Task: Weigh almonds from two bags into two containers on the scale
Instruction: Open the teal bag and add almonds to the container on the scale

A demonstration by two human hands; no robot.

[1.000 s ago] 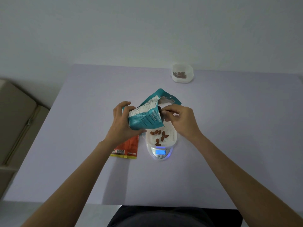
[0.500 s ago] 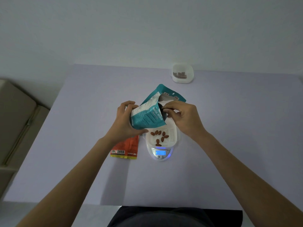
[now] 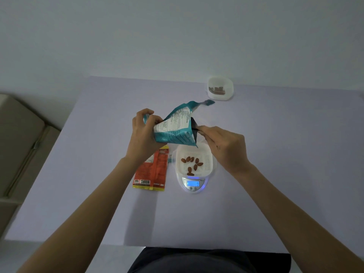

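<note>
Pale lilac table runs back to a plain light wall, and a beige cushioned seat stands off its edge at 9 o'clock. Near the middle of the table, both hands hold a teal bag in the air, tilted, with its printed label panel facing up. The left hand is at the bag's 9 o'clock end, fingers and thumb curled round the crumpled bottom. The right hand is at the 3 o'clock end, where its fingertips pinch the edge of the bag's dark open mouth. A loose teal strip trails from the bag's top towards 1 o'clock. Just below the mouth, at the bag's 5 o'clock, a white container sits on a small white scale, with the right hand over its 3 o'clock rim. In it lie about eight almonds, scattered loosely on the floor. The scale's display glows blue at its 6 o'clock edge, with digits too small to be sure of. An orange bag lies flat on the table just beside the scale at its 9 o'clock, partly under the left wrist. Well apart at 1 o'clock, by the table's far edge, stands a second white container with a small cluster of brown nuts in it.
</note>
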